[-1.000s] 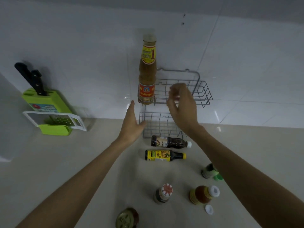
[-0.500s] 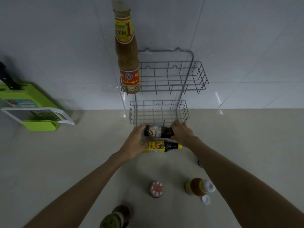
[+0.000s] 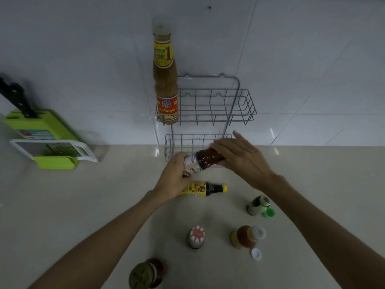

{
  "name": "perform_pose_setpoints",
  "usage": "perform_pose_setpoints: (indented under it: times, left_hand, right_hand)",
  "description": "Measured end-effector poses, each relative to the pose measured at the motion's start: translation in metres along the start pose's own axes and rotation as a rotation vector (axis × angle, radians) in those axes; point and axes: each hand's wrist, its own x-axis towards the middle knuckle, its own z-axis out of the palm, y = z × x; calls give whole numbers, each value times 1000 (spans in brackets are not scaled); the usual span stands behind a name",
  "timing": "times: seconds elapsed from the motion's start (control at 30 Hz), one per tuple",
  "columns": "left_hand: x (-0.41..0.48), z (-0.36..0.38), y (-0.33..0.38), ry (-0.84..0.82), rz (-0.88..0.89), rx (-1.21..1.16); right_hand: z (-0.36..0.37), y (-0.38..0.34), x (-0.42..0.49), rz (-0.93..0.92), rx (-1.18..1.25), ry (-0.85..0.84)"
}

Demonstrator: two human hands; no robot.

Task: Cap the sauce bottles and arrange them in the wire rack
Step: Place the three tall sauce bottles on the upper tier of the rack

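A two-tier grey wire rack (image 3: pixel 245 107) hangs on the tiled wall. One tall tan sauce bottle (image 3: pixel 166 80) stands at the left end of its upper basket. In front of the lower basket (image 3: pixel 173 142) both hands hold a dark brown sauce bottle (image 3: pixel 208 158), tilted with its neck to the right. My left hand (image 3: pixel 174 176) grips its labelled base. My right hand (image 3: pixel 239 155) covers its cap end. A dark bottle with a yellow label and yellow cap (image 3: pixel 203 189) lies on the counter just below.
Nearer me stand a red-and-white-capped bottle (image 3: pixel 196 236), an orange bottle (image 3: pixel 246 236) with a loose white cap (image 3: pixel 256 253) beside it, a green bottle (image 3: pixel 257 205) with a green cap (image 3: pixel 269 213), and a jar (image 3: pixel 146 273). A green knife block and grater (image 3: pixel 44 140) sit far left.
Both hands came down from the rack, took hold of the dark brown bottle lying on the counter and lifted it, tilted, towards the lower basket.
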Motion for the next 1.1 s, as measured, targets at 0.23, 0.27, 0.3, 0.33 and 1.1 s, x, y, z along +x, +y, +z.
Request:
perform_pose_setpoints:
  times: [0.23,0.27,0.3,0.33,1.1]
  left_hand:
    - [-9,-34,51,134,46,-386]
    - [-8,-40,57,139,62,-389]
    - [-5,-47,61,141,73,-381]
    - [-2,-53,62,152,85,-350]
    - [51,-117,53,199,-63,-863]
  right_hand:
    - [-57,-45,38,669,1167,257]
    - [-64,-46,46,675,1218,245]
    - [-70,-46,54,682,1264,248]
    - [-77,-44,62,682,1290,264]
    - [-40,-9,154,575,873,52]
